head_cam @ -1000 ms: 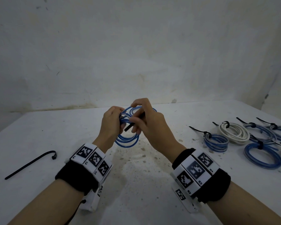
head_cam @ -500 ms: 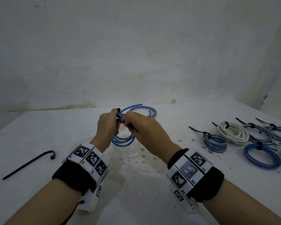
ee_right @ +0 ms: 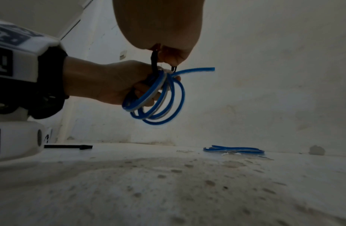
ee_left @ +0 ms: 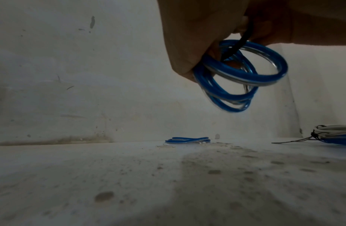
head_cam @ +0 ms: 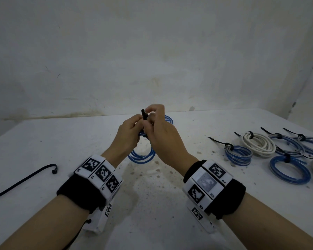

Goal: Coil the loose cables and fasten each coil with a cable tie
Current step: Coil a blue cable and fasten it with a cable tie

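My left hand (head_cam: 132, 130) grips a blue cable coil (head_cam: 143, 156) held above the table, its loops hanging below the fingers. A black cable tie (head_cam: 143, 115) wraps the coil's top and one end sticks up between the hands. My right hand (head_cam: 154, 114) pinches the tie at that spot. In the right wrist view the tie (ee_right: 154, 61) runs from the right fingertips (ee_right: 172, 56) down round the coil (ee_right: 158, 104) in the left hand (ee_right: 110, 82). The left wrist view shows the coil (ee_left: 243, 76) with the tie (ee_left: 238, 45) threaded through it.
A second blue cable (head_cam: 168, 120) lies on the table (head_cam: 152, 204) behind the hands, near the wall. A spare black tie (head_cam: 25, 179) lies at the left. Several tied blue coils (head_cam: 238, 156) and white coils (head_cam: 258, 145) sit at the right.
Both hands have risen with the coil. The tie's end now stands up above the hands, with the right hand's fingers pinching it higher than before.
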{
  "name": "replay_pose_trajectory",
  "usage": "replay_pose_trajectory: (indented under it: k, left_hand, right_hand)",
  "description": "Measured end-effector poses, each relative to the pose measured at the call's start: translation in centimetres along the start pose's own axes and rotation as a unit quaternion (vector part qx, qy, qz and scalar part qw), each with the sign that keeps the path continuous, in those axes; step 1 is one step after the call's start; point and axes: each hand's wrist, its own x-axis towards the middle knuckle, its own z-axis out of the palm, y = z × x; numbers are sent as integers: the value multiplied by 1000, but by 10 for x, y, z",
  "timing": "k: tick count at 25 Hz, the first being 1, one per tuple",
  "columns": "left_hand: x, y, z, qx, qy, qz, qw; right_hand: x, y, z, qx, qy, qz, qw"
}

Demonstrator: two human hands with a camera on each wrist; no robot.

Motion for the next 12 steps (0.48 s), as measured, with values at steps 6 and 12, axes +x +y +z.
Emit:
replay_pose_trajectory:
  k: [6, 12]
  left_hand:
    - [1, -3, 3, -22, 7, 20, 1000]
    - [3, -6, 3, -6, 31, 37, 999]
  right_hand:
    - [1, 4, 2, -34, 0, -19, 999]
    - [4, 15, 2, -19, 110, -35, 993]
